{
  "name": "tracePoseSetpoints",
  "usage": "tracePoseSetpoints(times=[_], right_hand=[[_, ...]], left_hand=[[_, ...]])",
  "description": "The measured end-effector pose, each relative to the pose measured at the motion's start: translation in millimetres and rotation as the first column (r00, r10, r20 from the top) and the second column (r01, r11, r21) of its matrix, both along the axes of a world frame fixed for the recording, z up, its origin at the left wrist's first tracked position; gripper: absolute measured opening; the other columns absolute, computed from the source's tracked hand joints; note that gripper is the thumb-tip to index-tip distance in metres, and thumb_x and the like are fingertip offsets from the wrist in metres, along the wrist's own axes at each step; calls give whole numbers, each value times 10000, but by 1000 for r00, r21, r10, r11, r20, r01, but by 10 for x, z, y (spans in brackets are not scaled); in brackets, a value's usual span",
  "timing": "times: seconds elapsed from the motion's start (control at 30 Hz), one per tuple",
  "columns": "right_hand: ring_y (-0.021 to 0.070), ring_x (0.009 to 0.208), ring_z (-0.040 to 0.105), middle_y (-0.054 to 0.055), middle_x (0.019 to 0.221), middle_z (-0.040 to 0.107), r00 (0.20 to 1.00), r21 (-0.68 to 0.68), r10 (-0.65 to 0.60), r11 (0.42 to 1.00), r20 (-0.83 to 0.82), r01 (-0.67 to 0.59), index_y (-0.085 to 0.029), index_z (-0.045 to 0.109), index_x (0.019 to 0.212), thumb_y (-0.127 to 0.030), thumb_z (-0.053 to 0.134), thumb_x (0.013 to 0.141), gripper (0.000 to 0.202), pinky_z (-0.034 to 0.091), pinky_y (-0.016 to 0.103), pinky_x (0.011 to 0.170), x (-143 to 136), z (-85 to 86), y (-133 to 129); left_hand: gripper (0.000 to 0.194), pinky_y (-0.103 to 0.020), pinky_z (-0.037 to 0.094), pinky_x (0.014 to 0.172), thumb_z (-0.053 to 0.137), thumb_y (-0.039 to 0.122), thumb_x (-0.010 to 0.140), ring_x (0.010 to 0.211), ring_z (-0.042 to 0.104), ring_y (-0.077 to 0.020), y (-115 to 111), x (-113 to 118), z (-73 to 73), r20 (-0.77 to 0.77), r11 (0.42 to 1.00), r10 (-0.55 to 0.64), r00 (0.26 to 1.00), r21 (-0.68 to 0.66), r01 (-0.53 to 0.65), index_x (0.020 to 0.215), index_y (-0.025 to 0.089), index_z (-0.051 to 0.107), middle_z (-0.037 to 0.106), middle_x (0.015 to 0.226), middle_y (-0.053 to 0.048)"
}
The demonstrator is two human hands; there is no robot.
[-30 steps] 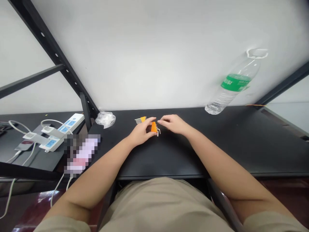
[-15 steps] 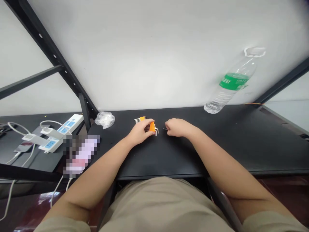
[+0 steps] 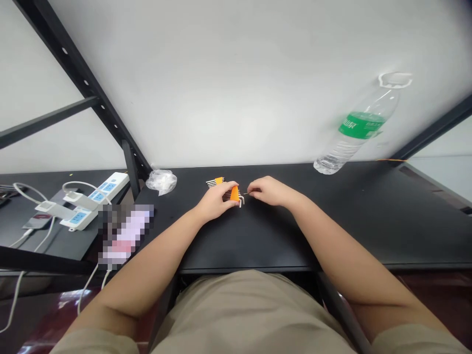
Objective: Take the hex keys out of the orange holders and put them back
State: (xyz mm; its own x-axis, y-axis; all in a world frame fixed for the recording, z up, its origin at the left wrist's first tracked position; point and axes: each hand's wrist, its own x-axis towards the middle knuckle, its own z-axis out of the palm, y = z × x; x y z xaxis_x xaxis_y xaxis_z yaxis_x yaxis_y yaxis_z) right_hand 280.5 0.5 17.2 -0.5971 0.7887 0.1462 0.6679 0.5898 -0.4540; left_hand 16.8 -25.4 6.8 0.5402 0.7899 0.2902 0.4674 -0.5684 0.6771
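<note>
On the black table, my left hand [image 3: 216,200] is closed around an orange hex key holder [image 3: 235,193]. Silver hex keys stick out of the holder at both ends, and some bent ends show at its right side. My right hand [image 3: 267,191] pinches a thin hex key [image 3: 246,193], whose tip points left at the holder, a small distance from it. Most of that key is hidden by my fingers.
A crumpled clear plastic bag [image 3: 161,182] lies left of my hands. A large water bottle [image 3: 350,130] leans on the wall at right. Further left are a blurred-out phone [image 3: 127,236], a power strip [image 3: 94,201] with white cables, and a black metal frame [image 3: 83,81].
My right hand has moved left, bringing the thin hex key close to the holder. My left hand keeps its hold in nearly the same place.
</note>
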Motion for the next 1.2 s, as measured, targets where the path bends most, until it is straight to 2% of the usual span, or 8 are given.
tracePoseSetpoints(times=[0.07, 0.17, 0.33, 0.53, 0.77, 0.93, 1.1, 1.2], right_hand=[[205, 825, 675, 29, 918, 771, 1000, 30, -5, 1000, 23, 4, -240, 764, 878, -210, 614, 865, 154, 470, 317, 780, 2, 3, 6], [200, 818, 663, 32, 927, 765, 999, 40, -42, 998, -26, 43, -235, 763, 909, -258, 593, 906, 172, 461, 317, 760, -25, 62, -40], [155, 672, 615, -7, 811, 747, 967, -107, -62, 994, -248, 36, -241, 777, 988, -380, 599, 938, 231, 442, 285, 649, -103, 169, -169], [171, 710, 657, 17, 884, 782, 926, -192, -91, 981, -366, 21, -232, 812, 1072, -394, 622, 918, 293, 466, 285, 656, -176, 170, -210], [197, 800, 689, 38, 965, 792, 910, -253, -110, 968, -400, 6, -229, 809, 1138, -372, 631, 905, 326, 503, 300, 729, -151, 216, -225], [173, 707, 651, 28, 826, 766, 922, -304, -89, 952, -378, -32, -206, 803, 1151, -385, 619, 917, 348, 472, 283, 663, -148, 265, -247], [182, 768, 654, 29, 918, 780, 940, -303, -85, 953, -331, -20, -232, 818, 1112, -401, 633, 899, 329, 473, 290, 699, -127, 294, -238], [141, 612, 567, 13, 743, 721, 941, -358, -93, 933, -326, -32, -213, 812, 1127, -420, 627, 901, 358, 422, 273, 599, -99, 323, -245]], left_hand=[[530, -403, 566, 1013, 726, 298, 849, 1104, 688, -230, 0, -1, -1, 7, 1000, -4, 1000, 0, 4, 1358, 237, 593, 690, 1304, -58], [526, -390, 563, 1011, 727, 293, 850, 1094, 691, -221, 5, -4, -4, 14, 1000, -9, 1000, 12, 8, 1356, 239, 594, 689, 1303, -52], [520, -379, 557, 994, 730, 302, 852, 1065, 692, -222, -2, -1, 29, 32, 999, -31, 999, 21, 30, 1349, 225, 596, 700, 1266, -61], [461, -352, 566, 930, 705, 258, 856, 1010, 684, -207, -41, 23, 91, 64, 997, -81, 995, 7, 81, 1306, 220, 610, 711, 1196, -55], [455, -352, 561, 926, 725, 240, 842, 994, 688, -204, -55, 32, 114, 91, 998, -57, 994, 45, 53, 1285, 211, 625, 716, 1192, -62], [460, -353, 564, 933, 713, 229, 848, 1006, 686, -199, -48, 19, 104, 68, 996, -81, 994, 44, 78, 1298, 222, 618, 713, 1202, -53], [497, -345, 581, 918, 716, 243, 852, 1044, 690, -205, -34, 11, 64, 63, 995, -97, 993, 29, 95, 1336, 226, 607, 702, 1261, -67], [500, -340, 583, 915, 714, 237, 853, 1039, 693, -201, -39, 14, 63, 59, 995, -99, 993, 26, 98, 1342, 229, 608, 703, 1264, -64]])
